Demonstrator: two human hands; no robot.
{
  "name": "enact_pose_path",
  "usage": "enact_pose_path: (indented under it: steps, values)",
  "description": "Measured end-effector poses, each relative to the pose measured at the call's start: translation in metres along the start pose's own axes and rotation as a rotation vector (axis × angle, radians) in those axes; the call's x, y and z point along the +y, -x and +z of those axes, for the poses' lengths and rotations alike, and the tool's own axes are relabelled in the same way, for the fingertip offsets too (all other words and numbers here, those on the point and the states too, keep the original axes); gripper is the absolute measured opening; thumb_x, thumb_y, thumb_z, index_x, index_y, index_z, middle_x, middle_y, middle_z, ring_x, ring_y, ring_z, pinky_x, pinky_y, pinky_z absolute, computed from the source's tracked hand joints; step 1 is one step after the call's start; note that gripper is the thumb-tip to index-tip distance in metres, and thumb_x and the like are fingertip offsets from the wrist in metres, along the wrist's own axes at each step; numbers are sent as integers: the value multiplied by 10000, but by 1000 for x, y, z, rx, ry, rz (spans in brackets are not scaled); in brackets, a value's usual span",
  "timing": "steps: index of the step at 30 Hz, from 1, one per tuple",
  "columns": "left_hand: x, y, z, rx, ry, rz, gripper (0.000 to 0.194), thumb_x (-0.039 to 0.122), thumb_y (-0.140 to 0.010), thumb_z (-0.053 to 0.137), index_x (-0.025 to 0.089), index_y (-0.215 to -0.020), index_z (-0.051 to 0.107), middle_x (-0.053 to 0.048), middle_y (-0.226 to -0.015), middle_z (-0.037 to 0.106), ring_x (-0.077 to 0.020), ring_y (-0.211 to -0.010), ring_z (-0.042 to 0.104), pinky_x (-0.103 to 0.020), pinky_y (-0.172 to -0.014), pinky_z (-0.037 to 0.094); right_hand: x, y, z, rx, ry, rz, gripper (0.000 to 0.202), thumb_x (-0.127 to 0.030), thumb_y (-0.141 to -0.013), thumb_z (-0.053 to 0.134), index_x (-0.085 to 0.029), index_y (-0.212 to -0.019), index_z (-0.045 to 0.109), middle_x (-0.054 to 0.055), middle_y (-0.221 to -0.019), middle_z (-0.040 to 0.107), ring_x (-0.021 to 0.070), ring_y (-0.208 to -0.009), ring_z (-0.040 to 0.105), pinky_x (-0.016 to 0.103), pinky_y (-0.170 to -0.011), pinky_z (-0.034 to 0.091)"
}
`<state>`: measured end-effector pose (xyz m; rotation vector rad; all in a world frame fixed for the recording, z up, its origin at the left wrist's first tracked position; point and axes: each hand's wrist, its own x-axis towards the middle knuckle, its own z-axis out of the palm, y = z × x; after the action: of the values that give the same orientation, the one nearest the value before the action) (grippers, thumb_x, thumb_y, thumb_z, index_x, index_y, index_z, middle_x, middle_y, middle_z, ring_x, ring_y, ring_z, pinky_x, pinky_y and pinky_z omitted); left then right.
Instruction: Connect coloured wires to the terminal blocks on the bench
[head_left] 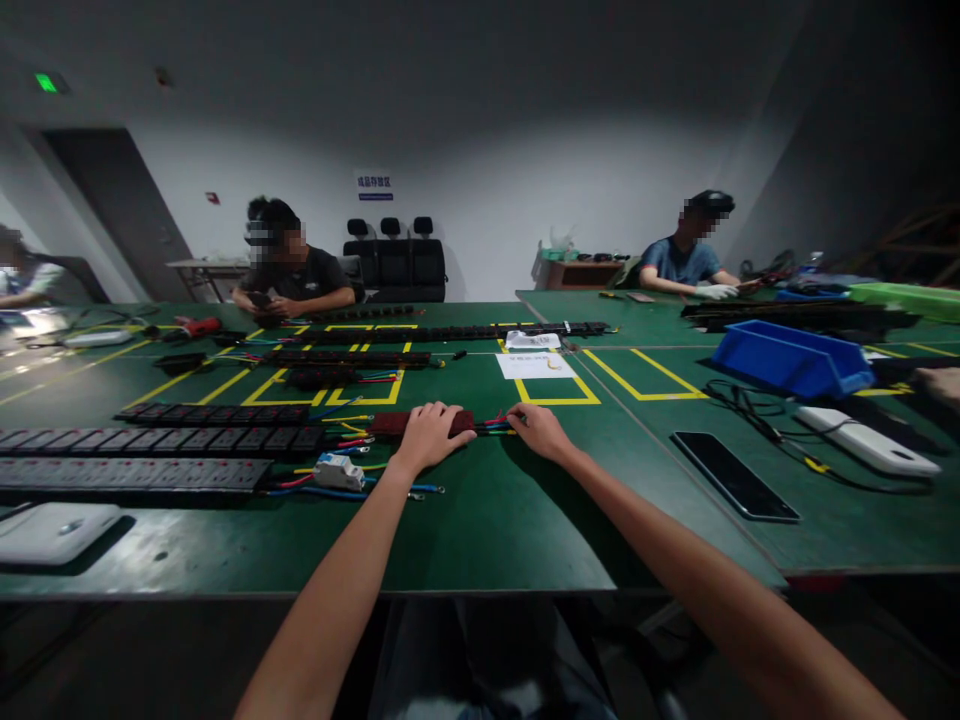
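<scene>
My left hand (433,438) lies over a dark red socket strip (387,424), its fingers curled across the far edge and the thumb stretched to the right. Short coloured wires (493,425) come out of the strip's right end. My right hand (541,430) is closed in a pinch on the ends of these wires; the fingertips partly hide them. To the left of my left hand lie long black socket strips (157,440) with coloured leads and ring terminals at their right ends. A light grey breaker-like block (339,471) sits among the leads of the nearest strip.
At right are a phone (735,475), a white power bank (866,440) with a cable, and a blue bin (791,358). A white device (60,532) lies at front left. Paper (534,366) and more strips lie beyond my hands. People sit across the green table (480,545).
</scene>
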<state>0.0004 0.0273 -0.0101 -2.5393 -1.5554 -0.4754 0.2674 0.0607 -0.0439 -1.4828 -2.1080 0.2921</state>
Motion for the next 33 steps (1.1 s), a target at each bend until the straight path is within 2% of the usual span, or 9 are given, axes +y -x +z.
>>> enact_pose_path:
  steps: [4, 9, 11, 14, 24, 33]
  values:
    - [1, 0, 0, -11, -6, -2, 711, 745, -969, 370, 204, -1375, 589, -139, -1225, 656, -305, -1147, 585, -428, -986, 402, 3, -4, 5, 13, -48, 46, 191, -279, -995, 540, -217, -1033, 716, 40, -986, 741, 174, -855, 647, 250, -742, 434]
    - [1, 0, -1, -12, -6, -8, 710, 747, -967, 369, 213, -1379, 589, -136, -1211, 658, -302, -1138, 583, -428, -989, 403, 2, -14, 3, -71, -59, 116, 189, -277, -970, 558, -200, -999, 728, 26, -892, 726, 159, -773, 621, 237, -662, 399]
    - [0, 0, -1, -14, -3, -10, 712, 750, -966, 368, 216, -1382, 588, -136, -1208, 659, -301, -1135, 584, -425, -988, 404, -1, -14, 3, -63, -47, 136, 193, -286, -972, 559, -201, -1003, 730, 31, -904, 728, 163, -791, 625, 237, -656, 385]
    - [0, 0, -1, -18, 1, -10, 718, 755, -963, 366, 215, -1382, 587, -134, -1210, 657, -299, -1135, 585, -421, -986, 406, -4, -9, 6, -2, -29, 124, 224, -307, -1003, 520, -234, -1062, 723, 31, -961, 737, 168, -829, 634, 237, -673, 375]
    - [-2, -1, 3, -10, -13, -8, 715, 751, -962, 376, 218, -1388, 588, -136, -1226, 652, -309, -1144, 582, -436, -985, 406, -6, -3, 6, 2, 1, 101, 214, -294, -1013, 514, -219, -1039, 712, 51, -987, 746, 179, -872, 654, 241, -701, 392]
    - [-1, -1, -1, -14, 1, -10, 715, 752, -960, 380, 214, -1380, 593, -136, -1219, 660, -312, -1140, 587, -435, -982, 413, -6, -2, 6, 18, -22, 96, 223, -316, -1010, 512, -222, -1046, 711, 50, -970, 742, 184, -859, 649, 248, -705, 405]
